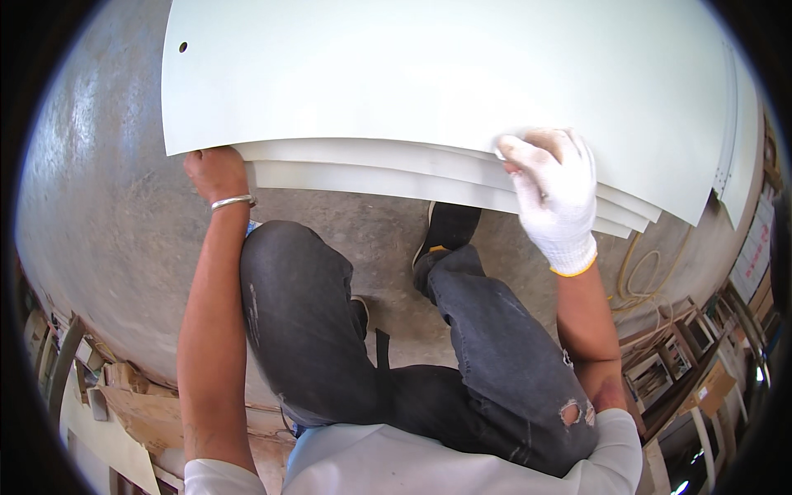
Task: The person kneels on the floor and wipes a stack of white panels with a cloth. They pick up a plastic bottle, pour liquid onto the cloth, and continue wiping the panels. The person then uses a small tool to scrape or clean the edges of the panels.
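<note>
A large white panel point(429, 74) with a small round hole near its far left corner lies on top of several similar white panels point(346, 176), fanned out at the near edge. My left hand point(216, 172), bare with a metal bangle at the wrist, is closed at the top panel's near left corner, its fingertips hidden beneath. My right hand point(554, 194) wears a white knitted glove with a yellow cuff. Its fingers are curled together over the panel's near edge, towards the right. What lies between those fingertips, if anything, is too small to name.
My bent knees and dark shoes are close below the stack, on a grey concrete floor point(107, 223). A yellowish hose point(631, 285) lies coiled at the right. Cardboard point(153, 412) and scrap lie at the lower left, wooden frames point(672, 355) at the lower right.
</note>
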The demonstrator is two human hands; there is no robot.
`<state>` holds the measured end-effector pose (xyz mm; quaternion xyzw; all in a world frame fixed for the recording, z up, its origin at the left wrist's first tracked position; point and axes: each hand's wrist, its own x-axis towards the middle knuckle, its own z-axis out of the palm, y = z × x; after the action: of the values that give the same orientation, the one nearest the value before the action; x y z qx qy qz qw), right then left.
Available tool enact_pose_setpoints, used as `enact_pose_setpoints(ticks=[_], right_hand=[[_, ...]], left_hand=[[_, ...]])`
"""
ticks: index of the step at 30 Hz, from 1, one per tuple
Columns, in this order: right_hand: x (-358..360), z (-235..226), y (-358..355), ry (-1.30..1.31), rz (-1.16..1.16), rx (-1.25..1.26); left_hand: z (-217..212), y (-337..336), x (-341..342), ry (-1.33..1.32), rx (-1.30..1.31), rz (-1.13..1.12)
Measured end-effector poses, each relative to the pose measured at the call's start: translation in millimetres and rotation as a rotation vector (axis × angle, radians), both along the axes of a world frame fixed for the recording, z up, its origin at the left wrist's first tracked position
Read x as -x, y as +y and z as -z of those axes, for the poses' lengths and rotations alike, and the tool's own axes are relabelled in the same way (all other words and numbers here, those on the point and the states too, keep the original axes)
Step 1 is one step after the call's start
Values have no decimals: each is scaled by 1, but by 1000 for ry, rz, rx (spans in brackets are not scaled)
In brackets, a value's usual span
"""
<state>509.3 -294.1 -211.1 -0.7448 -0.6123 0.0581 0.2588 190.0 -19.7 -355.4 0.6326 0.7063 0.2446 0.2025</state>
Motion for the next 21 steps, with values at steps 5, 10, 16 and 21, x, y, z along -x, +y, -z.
enact_pose_setpoints(ticks=[5, 10, 16, 21], right_hand=[[0, 0, -4, 12, -20, 40], [3, 1, -2, 50, 4, 14], [6, 2, 5, 39, -6, -6], [6, 1, 9, 25, -28, 12]], left_hand=[[4, 1, 4, 91, -11, 21], [9, 0, 5, -11, -19, -1], [17, 5, 12, 130, -99, 71], [20, 4, 15, 35, -27, 48]])
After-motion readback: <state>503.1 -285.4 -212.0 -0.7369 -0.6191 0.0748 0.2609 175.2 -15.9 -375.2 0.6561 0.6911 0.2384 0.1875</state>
